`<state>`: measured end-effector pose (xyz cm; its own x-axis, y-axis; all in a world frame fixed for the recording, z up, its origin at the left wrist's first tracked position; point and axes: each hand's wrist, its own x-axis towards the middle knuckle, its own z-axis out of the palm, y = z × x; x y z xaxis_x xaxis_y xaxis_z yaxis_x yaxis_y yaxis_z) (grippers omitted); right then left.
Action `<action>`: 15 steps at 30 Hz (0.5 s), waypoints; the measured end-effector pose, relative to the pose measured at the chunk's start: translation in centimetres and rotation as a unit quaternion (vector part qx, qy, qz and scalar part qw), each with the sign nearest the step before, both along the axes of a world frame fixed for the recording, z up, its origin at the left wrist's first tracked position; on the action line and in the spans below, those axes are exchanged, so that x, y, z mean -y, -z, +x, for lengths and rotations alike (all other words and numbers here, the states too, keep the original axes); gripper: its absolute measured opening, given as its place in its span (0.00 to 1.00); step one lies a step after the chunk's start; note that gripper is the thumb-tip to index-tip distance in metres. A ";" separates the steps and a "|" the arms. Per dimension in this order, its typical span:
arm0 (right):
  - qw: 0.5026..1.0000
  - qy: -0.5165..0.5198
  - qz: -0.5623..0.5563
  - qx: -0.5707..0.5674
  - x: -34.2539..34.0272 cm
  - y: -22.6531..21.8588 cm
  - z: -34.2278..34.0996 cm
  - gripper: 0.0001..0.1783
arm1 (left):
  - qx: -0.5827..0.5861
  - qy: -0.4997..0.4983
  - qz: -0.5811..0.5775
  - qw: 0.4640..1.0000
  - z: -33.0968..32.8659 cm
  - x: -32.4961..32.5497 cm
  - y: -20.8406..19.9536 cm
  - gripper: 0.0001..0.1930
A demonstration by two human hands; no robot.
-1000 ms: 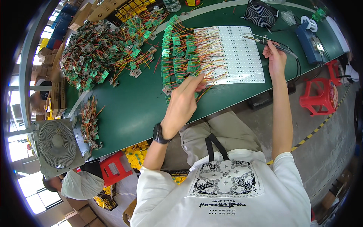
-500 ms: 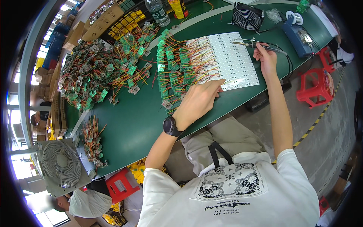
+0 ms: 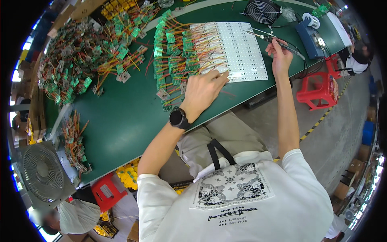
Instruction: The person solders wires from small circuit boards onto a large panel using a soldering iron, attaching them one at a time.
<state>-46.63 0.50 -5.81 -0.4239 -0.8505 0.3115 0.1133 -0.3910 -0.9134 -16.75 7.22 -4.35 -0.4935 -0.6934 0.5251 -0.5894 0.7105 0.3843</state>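
My right hand is closed around a soldering iron, its metal tip pointing left over the right part of a white perforated panel. A thin feed tube runs along the iron, and a dark cable trails from its back end. At the panel's near left corner is my left hand, fingers bent and thumb side hidden; whatever it pinches cannot be made out. Red and yellow wires lie across the left half of the panel. They lead to rows of small green circuit boards just left of it.
A large heap of wired boards covers the table's left, with a smaller wire bundle nearer. At the back right stand a black fan, a blue soldering station and a solder spool. A red stool is on the floor.
The whole view has shifted, so the table sits higher and further left. The soldering iron has tilted and moved slightly right relative to the panel. My left hand stays at the panel's corner.
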 end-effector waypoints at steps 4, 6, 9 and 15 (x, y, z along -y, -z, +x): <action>0.998 -0.057 0.005 -0.003 -2.8 -0.8 1.1 0.09 | -0.023 0.006 -0.004 1.000 0.3 -0.1 -0.6 0.10; 0.993 -0.108 0.045 -0.028 -4.0 -1.0 1.0 0.09 | -0.025 0.025 -0.003 0.999 0.4 -0.3 -0.6 0.09; 0.988 -0.128 0.070 -0.058 -5.3 -0.9 1.0 0.09 | -0.019 0.013 -0.002 1.000 0.0 -0.3 -0.5 0.09; 0.983 -0.151 0.104 -0.021 -6.1 1.1 0.2 0.12 | -0.002 0.012 0.019 1.000 0.3 -0.1 0.5 0.06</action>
<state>-46.41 6.64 -6.91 -0.1333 -0.9824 0.1306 0.1551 -0.1508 -0.9763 -16.41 7.31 -4.89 -0.5079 -0.7011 0.5005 -0.5706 0.7091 0.4143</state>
